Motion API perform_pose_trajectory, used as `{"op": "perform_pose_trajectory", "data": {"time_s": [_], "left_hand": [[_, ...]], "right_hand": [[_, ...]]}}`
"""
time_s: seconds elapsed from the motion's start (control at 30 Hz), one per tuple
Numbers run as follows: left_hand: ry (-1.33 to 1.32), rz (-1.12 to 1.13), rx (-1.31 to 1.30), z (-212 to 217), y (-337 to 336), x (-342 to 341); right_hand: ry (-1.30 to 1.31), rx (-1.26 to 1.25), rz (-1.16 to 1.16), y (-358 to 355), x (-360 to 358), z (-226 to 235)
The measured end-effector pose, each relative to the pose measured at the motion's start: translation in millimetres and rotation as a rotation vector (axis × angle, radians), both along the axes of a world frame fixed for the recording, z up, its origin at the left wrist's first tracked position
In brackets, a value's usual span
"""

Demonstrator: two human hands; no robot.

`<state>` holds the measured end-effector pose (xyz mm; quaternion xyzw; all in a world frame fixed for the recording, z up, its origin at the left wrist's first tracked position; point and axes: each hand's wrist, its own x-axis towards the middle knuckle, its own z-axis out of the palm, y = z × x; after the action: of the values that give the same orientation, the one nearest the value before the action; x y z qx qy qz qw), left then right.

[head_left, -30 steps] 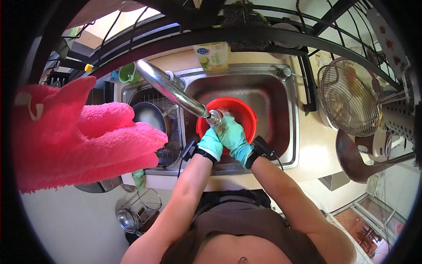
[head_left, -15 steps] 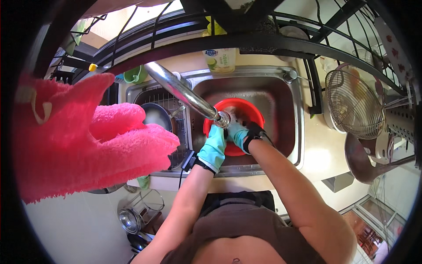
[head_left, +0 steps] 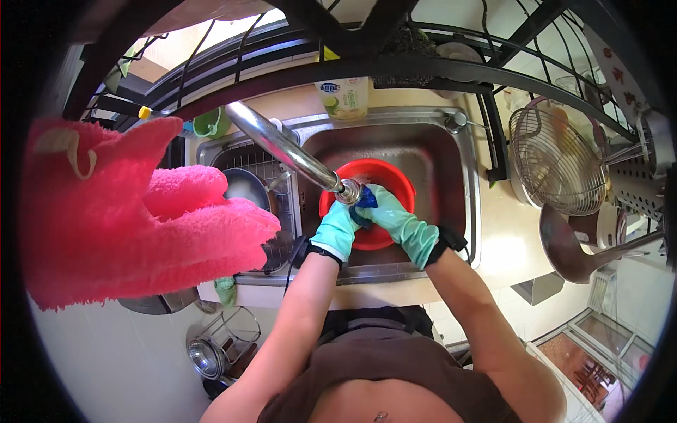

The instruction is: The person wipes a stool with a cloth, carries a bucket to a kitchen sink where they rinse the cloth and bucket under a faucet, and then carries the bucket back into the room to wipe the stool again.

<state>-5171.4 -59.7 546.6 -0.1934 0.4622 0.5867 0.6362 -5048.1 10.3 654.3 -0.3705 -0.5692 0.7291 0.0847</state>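
Both my hands wear mint-green rubber gloves and meet above a red plastic basin (head_left: 404, 185) in the right bowl of a steel sink (head_left: 451, 190). A crumpled, dark blue, cloth-like piece (head_left: 367, 197) shows between them. My right hand (head_left: 391, 213) is closed around this piece, with some blue poking out at the fingertips. My left hand (head_left: 337, 233) is closed against its lower side, its fingers partly hidden by the faucet head (head_left: 348, 192). The basin's contents are mostly covered by the hands.
A pink fluffy cloth (head_left: 141, 225) hangs close on the left. In the left bowl a pan (head_left: 247, 189) rests on a wire rack. A black shelf bar (head_left: 395, 68) crosses above the sink. A wire strainer (head_left: 557, 162) and a ladle (head_left: 564, 247) hang at the right.
My right hand has come up out of the basin and turned, now showing the blue piece in its grip. The left hand stays near the faucet head. The view has shifted slightly.
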Motion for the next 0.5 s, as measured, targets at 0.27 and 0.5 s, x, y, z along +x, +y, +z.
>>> {"op": "perform_pose_trajectory", "data": {"time_s": [0.27,0.5], "left_hand": [[0.328,0.024,-0.017,-24,-1,4],[-0.087,-0.072,-0.024,-29,-18,0]], "right_hand": [[-0.205,0.503,0.426,33,-20,-91],[-0.171,-0.422,-0.265,-11,-34,-81]]}}
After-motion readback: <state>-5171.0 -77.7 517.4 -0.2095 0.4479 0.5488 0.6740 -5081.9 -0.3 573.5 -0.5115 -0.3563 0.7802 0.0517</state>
